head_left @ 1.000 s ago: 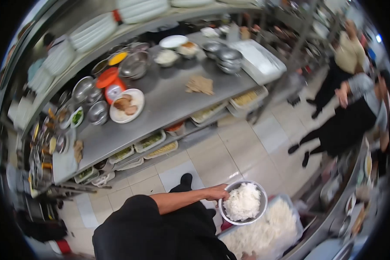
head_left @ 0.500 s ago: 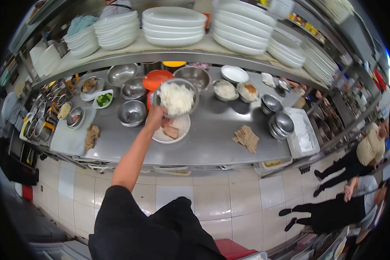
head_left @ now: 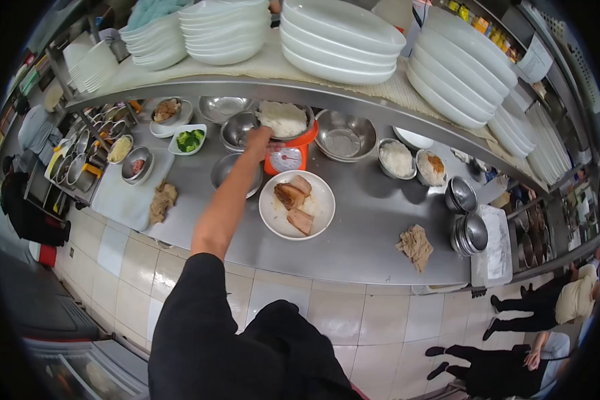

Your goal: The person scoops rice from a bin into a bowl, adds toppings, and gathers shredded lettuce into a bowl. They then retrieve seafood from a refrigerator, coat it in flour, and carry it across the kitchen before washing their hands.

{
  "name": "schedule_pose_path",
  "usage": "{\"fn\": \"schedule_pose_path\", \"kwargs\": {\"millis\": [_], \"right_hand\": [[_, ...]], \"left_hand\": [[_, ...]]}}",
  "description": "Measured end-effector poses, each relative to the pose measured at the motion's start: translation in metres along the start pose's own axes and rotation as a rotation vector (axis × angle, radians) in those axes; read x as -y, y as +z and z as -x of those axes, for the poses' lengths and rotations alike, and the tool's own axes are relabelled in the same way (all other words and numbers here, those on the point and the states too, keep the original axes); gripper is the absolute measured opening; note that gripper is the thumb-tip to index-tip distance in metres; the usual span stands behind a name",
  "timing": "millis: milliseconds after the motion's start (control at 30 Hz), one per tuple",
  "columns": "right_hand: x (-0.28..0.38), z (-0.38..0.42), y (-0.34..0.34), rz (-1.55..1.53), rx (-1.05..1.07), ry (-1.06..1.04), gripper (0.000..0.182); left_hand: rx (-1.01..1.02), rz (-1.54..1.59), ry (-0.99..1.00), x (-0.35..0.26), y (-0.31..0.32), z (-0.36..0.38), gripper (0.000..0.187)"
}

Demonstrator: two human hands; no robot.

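Note:
My left hand (head_left: 259, 138) grips the near-left rim of a metal bowl (head_left: 308, 127) of white rice (head_left: 283, 119). The bowl sits at the orange kitchen scale (head_left: 287, 161), overlapping its top pan; the scale's round dial faces me. Just in front of the scale is a round white plate (head_left: 320, 217) with a few pieces of cooked meat (head_left: 300, 221) on it. Under my forearm, partly hidden, is an empty metal bowl (head_left: 223, 172). My right hand is out of view.
A shelf (head_left: 247, 88) stacked with white plates (head_left: 340, 40) spans the counter. Broccoli (head_left: 190, 140) in a white dish stands left; rice bowls (head_left: 397, 160) and stacked metal bowls (head_left: 470, 233) stand right. Cloths (head_left: 415, 247) lie on the steel counter. Two people (head_left: 513, 367) stand at right.
My left hand has moved the rice bowl back, from above the plate to the scale. The plate and its meat now show fully, and the camera view has shifted.

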State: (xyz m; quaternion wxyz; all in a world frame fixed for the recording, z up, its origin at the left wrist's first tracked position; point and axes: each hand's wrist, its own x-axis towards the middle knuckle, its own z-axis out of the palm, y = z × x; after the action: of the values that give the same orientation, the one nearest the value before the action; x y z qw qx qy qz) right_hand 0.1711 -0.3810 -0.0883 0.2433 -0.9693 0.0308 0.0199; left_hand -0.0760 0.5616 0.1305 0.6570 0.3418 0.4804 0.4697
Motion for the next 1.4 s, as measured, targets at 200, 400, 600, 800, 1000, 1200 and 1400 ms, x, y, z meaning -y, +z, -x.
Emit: {"fn": "schedule_pose_path", "kwargs": {"millis": [200, 400, 600, 800, 1000, 1200, 1400], "right_hand": [[0.197, 0.003, 0.012, -0.202, -0.117, -0.406, 0.033], [0.276, -0.033, 0.059, -0.295, 0.083, -0.181, 0.026], [0.325, -0.079, 0.079, -0.338, 0.192, -0.294, 0.026], [0.352, -0.121, 0.084, -0.361, 0.248, -0.344, 0.027], [0.372, -0.151, 0.088, -0.38, 0.305, -0.371, 0.028], [0.395, -0.17, 0.082, -0.424, 0.336, -0.374, 0.027], [0.447, -0.165, 0.06, -0.583, 0.492, -0.322, 0.024]], "left_hand": [[0.061, -0.207, -0.062, -0.005, 0.0, -0.004, 0.037], [0.1, -0.278, -0.1, -0.006, -0.001, 0.003, 0.049], [0.024, -0.203, -0.164, -0.001, -0.016, 0.012, 0.063], [-0.096, -0.151, -0.103, 0.004, -0.005, 0.029, 0.064], [-0.197, -0.13, -0.044, 0.01, 0.006, 0.025, 0.051], [0.046, -0.522, 0.537, 0.045, -0.036, -0.031, 0.025], [-0.014, -0.256, 0.293, 0.042, 0.078, 0.078, 0.026]]}}
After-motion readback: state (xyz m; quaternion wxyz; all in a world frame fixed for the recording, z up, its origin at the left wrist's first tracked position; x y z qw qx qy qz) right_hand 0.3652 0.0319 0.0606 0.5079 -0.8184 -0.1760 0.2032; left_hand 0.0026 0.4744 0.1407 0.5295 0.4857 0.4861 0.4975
